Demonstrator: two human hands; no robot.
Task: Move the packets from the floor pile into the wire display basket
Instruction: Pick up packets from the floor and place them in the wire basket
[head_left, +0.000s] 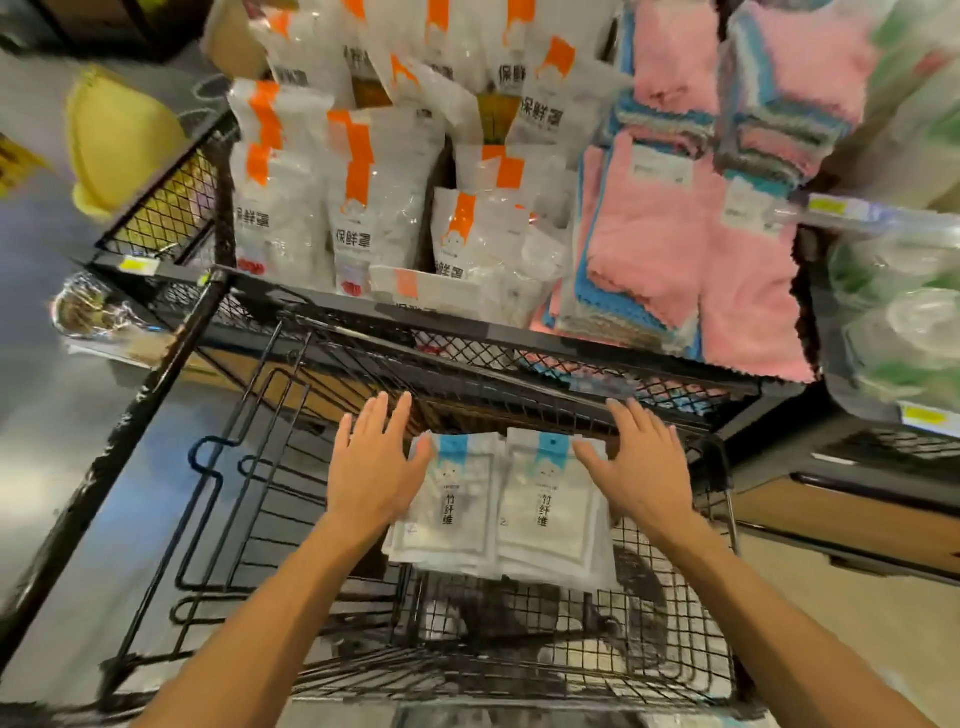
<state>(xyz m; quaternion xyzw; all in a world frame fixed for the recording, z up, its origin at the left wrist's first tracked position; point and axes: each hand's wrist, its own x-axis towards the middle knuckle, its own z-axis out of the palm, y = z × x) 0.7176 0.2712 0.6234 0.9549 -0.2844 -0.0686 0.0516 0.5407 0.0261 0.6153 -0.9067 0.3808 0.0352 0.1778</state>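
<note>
White bamboo-fibre packets (498, 509) sit at the wire display basket (675, 649) back edge; with your left hand (371, 478) and right hand (644, 475) spread flat, square both stacks evenly.

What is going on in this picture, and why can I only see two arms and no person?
The camera sits on the person's head and looks down, so you see only their arms, as if through their eyes. This is a shop. The left hand and right hand have straight fingers and rest against the two sides of two stacks of white packets with blue tops. Neither hand grips anything. The packets lie in a black wire basket. Above it, a shelf holds white bags with orange labels and pink cloths. I think the person is tidying the stacks.
</note>
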